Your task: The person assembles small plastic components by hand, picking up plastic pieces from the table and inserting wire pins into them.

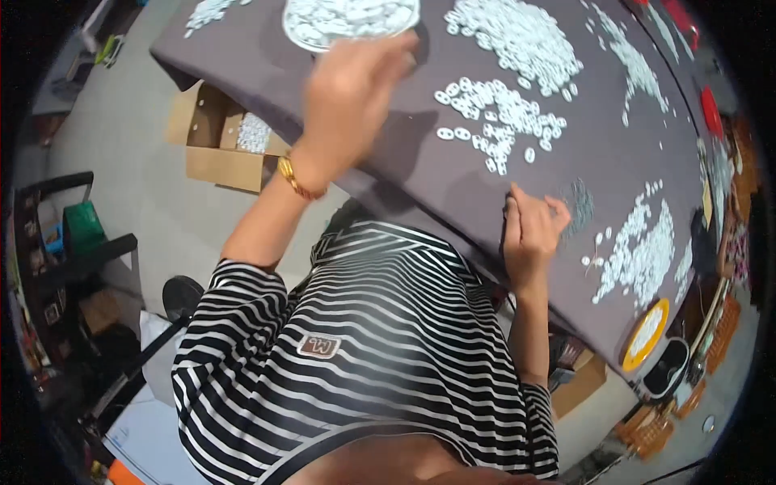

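My left hand (346,101) is smeared by motion above the near edge of a white bowl (288,32) heaped with white pieces; whether it holds anything does not show. Low over the table's near side, my right hand (533,230) has its fingers curled, thumb close to the index finger. Anything pinched there is hidden or too small to name. Just beyond its fingertips lie small white oval pieces with holes (497,117), loosely scattered. Beside it on the right is a little heap of thin, dark grey metal bits (578,208).
A brown cloth covers the table (404,153). More white pieces form a large heap (517,40) at the back and another heap (643,255) at the right. A yellow-rimmed dish (627,362) sits at the right corner. Below the left edge stands an open cardboard box (222,166).
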Demonstrator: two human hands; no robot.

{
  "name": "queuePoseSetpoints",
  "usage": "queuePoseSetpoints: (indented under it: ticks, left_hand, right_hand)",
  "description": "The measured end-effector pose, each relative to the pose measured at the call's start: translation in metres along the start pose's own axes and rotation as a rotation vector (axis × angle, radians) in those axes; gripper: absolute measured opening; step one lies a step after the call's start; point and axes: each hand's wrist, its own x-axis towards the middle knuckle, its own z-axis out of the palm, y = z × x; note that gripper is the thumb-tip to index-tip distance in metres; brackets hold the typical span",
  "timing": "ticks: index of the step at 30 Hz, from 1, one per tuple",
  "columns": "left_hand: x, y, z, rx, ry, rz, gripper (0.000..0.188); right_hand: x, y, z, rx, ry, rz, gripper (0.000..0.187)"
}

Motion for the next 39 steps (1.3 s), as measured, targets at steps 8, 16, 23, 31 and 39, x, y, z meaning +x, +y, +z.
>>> queuePoseSetpoints:
  ticks: [8,16,23,31,39]
  left_hand:
    - [-0.072,0.064,0.037,-0.304,-0.411,-0.109,0.022]
    - [-0.064,0.067,0.063,-0.118,-0.362,-0.025,0.007]
    - [-0.059,0.067,0.068,-0.119,-0.396,0.004,0.016]
    - [-0.053,0.072,0.06,-0.12,-0.343,-0.016,0.012]
    - [-0.067,0.096,0.047,-0.574,-0.537,-0.321,0.012]
  right_hand:
    - [-0.004,-0.001,0.005,0.001,-0.061,0.026,0.021]
    - [-0.003,-0.001,0.011,0.031,-0.061,0.033,0.02]
    - [-0.009,-0.002,0.004,0.028,-0.07,0.107,0.021]
    - [-0.017,0.035,-0.018,-0.079,0.108,0.251,0.016]
    - [-0.005,0.055,-0.018,-0.282,-0.013,0.151,0.013]
